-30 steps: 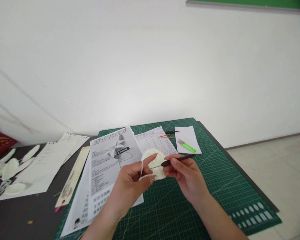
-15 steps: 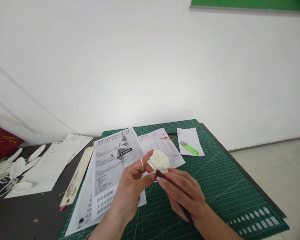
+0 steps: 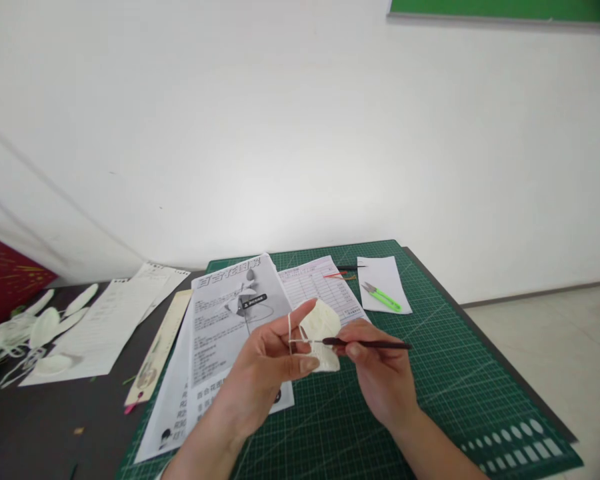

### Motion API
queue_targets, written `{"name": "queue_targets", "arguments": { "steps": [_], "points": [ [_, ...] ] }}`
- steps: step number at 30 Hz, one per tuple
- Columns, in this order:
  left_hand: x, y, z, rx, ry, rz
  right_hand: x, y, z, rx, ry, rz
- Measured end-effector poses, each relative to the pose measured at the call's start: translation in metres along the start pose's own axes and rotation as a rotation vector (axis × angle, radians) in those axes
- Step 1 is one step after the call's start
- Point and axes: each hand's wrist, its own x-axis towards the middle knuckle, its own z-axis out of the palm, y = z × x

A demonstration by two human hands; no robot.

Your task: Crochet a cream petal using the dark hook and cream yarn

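Note:
My left hand (image 3: 265, 363) pinches a small white crocheted piece (image 3: 326, 358) between thumb and fingers, with white yarn (image 3: 290, 327) looped over the raised index finger. My right hand (image 3: 380, 363) grips a crochet hook (image 3: 370, 344) with a dark handle, lying nearly level and pointing left. Its thin metal tip reaches the yarn beside the crocheted piece. Just behind the piece sits a round cream yarn ball (image 3: 320, 319), partly hidden by my hands.
A green cutting mat (image 3: 450, 373) covers much of the dark table. On it lie printed sheets (image 3: 215, 333), green thread snips (image 3: 383, 297) on white paper (image 3: 397, 273), and a red thin tool (image 3: 335, 275). Leftward are a ruler-like strip (image 3: 163, 340), paper sheets (image 3: 115, 313) and white crocheted petals (image 3: 45, 327).
The hook has swung from slanting down toward my right wrist to nearly level. My right hand has shifted slightly right, and more of the white crocheted piece shows. The view has shifted slightly.

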Motion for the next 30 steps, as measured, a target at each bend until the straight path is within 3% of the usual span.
{"name": "queue_targets", "arguments": {
  "steps": [4, 10, 19, 30],
  "points": [
    [-0.002, 0.008, -0.004, 0.112, -0.042, -0.078, 0.002, 0.0, 0.001, 0.242, 0.026, 0.282],
    [-0.005, 0.012, -0.009, 0.261, -0.105, -0.155, 0.005, -0.004, 0.001, 0.338, -0.021, 0.42],
    [-0.009, 0.011, -0.008, 0.351, -0.136, -0.158, 0.01, -0.008, -0.007, 0.32, -0.119, 0.328],
    [-0.008, 0.007, -0.011, 0.405, -0.18, -0.15, 0.012, -0.018, -0.018, 0.023, -0.206, 0.124]
  ]
}}
